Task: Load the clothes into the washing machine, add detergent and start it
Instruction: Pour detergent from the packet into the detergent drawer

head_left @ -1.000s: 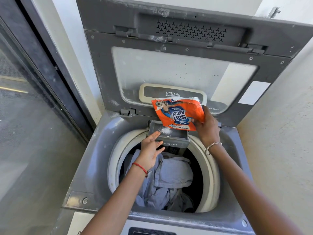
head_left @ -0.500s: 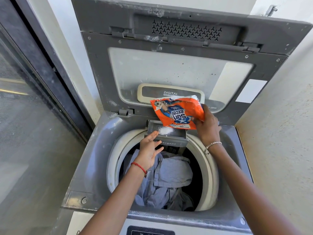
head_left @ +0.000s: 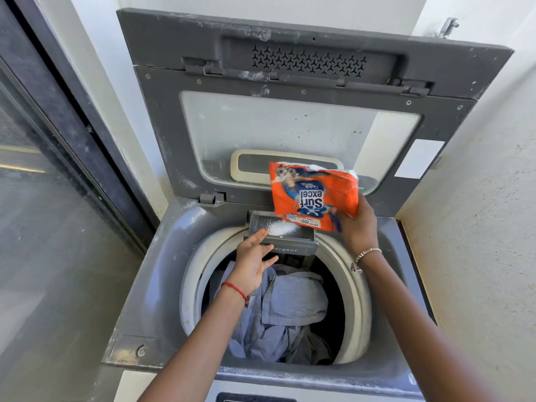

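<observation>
Fingers [head_left: 338, 211] of the right hand [head_left: 356, 224] are pinched on the lower right corner of one orange detergent packet [head_left: 314, 195], which is tipped upside down just above the detergent drawer [head_left: 282, 237]. Fingers of the left hand [head_left: 253, 261] are spread loose and hold nothing; the fingertips touch the front left edge of that drawer, with the palm below it over the drum opening.

One small heap of white powder [head_left: 280, 227] lies inside the drawer, under the packet's lower edge. The drawer is pulled out at the back rim of one top-loading washing machine [head_left: 150, 300], whose single lid [head_left: 290, 117] stands raised behind the drawer.

Below the drawer, in the drum [head_left: 351, 300], lies a bundle of blue-grey clothes [head_left: 287, 314]; how many garments it holds cannot be told. Two wrists show in front of the drawer: the left one carries one red thread band [head_left: 236, 290], the right one a silver bracelet [head_left: 364, 256].

Left of the machine is a dark-framed glass door [head_left: 43, 227]; right of it, a pale wall [head_left: 478, 242].
</observation>
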`<state>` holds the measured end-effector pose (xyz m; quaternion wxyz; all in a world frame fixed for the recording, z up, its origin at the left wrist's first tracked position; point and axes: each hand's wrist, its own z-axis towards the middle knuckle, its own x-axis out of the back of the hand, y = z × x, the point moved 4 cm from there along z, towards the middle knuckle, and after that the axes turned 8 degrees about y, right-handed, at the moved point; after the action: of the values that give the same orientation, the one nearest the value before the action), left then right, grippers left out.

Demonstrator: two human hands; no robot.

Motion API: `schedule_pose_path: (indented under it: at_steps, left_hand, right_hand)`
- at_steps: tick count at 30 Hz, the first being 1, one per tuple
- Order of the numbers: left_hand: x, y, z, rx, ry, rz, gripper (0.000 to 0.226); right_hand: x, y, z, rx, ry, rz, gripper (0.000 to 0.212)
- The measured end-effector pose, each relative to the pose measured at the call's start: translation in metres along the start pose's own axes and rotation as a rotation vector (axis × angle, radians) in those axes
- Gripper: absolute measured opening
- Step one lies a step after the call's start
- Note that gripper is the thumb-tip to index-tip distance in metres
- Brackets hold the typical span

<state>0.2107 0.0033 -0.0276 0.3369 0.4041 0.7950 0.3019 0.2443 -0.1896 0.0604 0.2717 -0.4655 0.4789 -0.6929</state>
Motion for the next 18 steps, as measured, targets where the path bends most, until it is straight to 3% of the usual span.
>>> schedule_pose_path:
  at_steps: [3, 5, 7, 9, 12, 15, 18]
  left_hand:
    - [-0.006, 0.001, -0.005, 0.01, -0.031, -0.004, 0.049]
    - [-0.017, 0.0, -0.014, 0.037, -0.084, 0.011, 0.051]
    - [-0.035, -0.003, -0.026, 0.049, -0.163, 0.055, 0.055]
    - [-0.055, -0.004, -0.039, 0.014, -0.268, 0.126, 0.054]
    - [-0.085, -0.001, -0.059, -0.108, -0.402, 0.203, 0.033]
    - [-0.108, 0.008, -0.076, -0.226, -0.4, 0.203, 0.021]
    - [-0.135, 0.018, -0.091, -0.309, -0.44, 0.228, 0.019]
  right_hand:
    - [0.006, 0.022, -0.006, -0.281, 0.017, 0.283, 0.021]
    - [0.005, 0.034, -0.018, -0.512, -0.062, 0.533, 0.016]
    - [0.0, 0.04, -0.03, -0.677, -0.177, 0.747, 0.029]
    - [0.0, 0.041, -0.038, -0.718, -0.25, 0.844, 0.033]
    - [0.005, 0.033, -0.043, -0.675, -0.281, 0.981, 0.03]
    - [0.025, 0.02, -0.039, -0.611, -0.265, 1.055, 0.03]
    - [0.061, 0.013, -0.034, -0.572, -0.212, 0.974, 0.029]
